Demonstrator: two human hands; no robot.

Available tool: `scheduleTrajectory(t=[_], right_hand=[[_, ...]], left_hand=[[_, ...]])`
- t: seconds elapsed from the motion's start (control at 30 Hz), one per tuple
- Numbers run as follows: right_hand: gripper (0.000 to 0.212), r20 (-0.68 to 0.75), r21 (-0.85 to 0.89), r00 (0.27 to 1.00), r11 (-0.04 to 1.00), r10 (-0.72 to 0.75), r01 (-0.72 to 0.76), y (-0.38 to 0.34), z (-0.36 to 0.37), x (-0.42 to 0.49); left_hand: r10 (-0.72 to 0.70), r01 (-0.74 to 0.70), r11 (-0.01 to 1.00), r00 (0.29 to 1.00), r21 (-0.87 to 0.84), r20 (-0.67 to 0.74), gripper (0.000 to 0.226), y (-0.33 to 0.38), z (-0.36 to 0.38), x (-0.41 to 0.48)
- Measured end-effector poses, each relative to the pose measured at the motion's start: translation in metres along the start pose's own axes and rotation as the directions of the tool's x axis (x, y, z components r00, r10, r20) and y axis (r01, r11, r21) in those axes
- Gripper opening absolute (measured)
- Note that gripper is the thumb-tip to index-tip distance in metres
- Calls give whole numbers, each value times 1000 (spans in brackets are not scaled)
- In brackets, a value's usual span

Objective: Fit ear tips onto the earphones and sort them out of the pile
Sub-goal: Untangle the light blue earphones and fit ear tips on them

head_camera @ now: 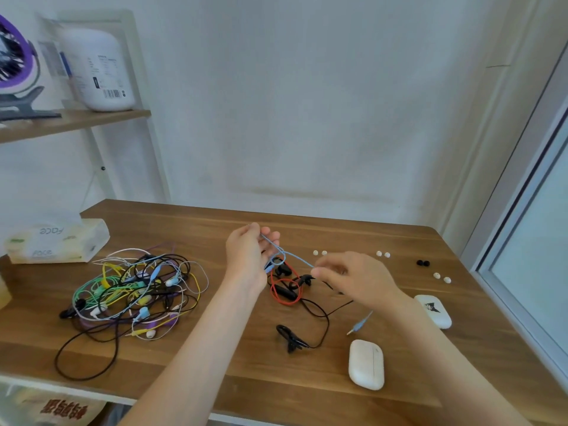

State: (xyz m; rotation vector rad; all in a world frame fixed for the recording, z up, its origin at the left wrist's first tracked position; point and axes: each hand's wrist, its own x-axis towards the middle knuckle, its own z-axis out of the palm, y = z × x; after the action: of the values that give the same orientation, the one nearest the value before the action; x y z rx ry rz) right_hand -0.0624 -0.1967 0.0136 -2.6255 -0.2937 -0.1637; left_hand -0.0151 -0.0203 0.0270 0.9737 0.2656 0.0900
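Well to the right of the pile on the table, the left hand holds loops of the blue earphone cable in curled fingers, while the right hand, farther from the pile, pinches the same strand. This looks like winding the cable for sorting, so even loops and light tension should keep it from knotting, with the plug drawn in last. Loose ear tips lie farther right of the pile; whether this pair's buds already carry tips cannot be told.

Tissue pack on desk; purple fan on shelf.
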Motion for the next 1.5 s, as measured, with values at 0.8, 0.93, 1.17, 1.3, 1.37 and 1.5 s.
scheduleTrajectory(t=[0.8,0.93,1.17,1.3,1.37,1.5], right_hand=[[28,-242,536,847,793,473,-289,31,-4,-4],[56,-115,513,978,854,173,-90,3,1,-5],[18,-157,534,988,842,15,72,-13,9,-1],[26,-160,704,982,709,98,44,-4,8,-1],[27,-154,740,979,672,137,22,-1,12,-2],[27,-130,867,965,498,227,-1,8,14,-2]], left_hand=[[136,-124,962,990,244,-32,15,-5,7,-13],[94,-119,964,989,239,114,15,-12,17,-20],[83,-140,958,970,249,227,12,-12,17,-26],[106,-141,951,984,274,141,16,-12,8,-18],[112,-136,949,989,284,100,17,-14,6,-15],[126,-116,954,992,277,-19,17,-18,0,-8]])
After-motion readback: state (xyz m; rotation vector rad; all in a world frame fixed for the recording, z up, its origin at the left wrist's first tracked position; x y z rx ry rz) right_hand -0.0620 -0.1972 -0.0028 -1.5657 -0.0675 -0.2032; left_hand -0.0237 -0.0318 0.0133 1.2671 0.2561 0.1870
